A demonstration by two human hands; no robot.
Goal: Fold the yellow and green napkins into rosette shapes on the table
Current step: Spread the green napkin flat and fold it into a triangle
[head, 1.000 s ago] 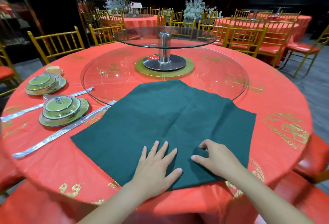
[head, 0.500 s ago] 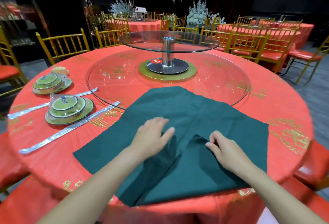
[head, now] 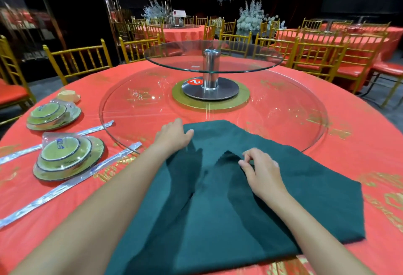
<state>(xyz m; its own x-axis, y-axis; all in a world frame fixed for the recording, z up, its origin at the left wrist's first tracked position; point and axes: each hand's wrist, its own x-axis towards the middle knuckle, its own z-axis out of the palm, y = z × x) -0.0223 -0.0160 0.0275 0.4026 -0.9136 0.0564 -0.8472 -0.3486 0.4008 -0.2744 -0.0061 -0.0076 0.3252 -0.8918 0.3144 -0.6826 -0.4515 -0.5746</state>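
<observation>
One green napkin [head: 218, 220], left hand [head: 173, 136] gripping edge, right hand [head: 261, 170] pinching fold

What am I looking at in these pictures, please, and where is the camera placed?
There is no machine here. These are a person's two bare hands, filmed by one wide-angle camera worn on the head, looking forward and down. The red-clothed table carries a glass turntable, two wrapped dish sets on the left and a green napkin in front. The left hand grips the napkin's far left edge. The right hand pinches a fold near its middle. No yellow napkin is in view.
</observation>
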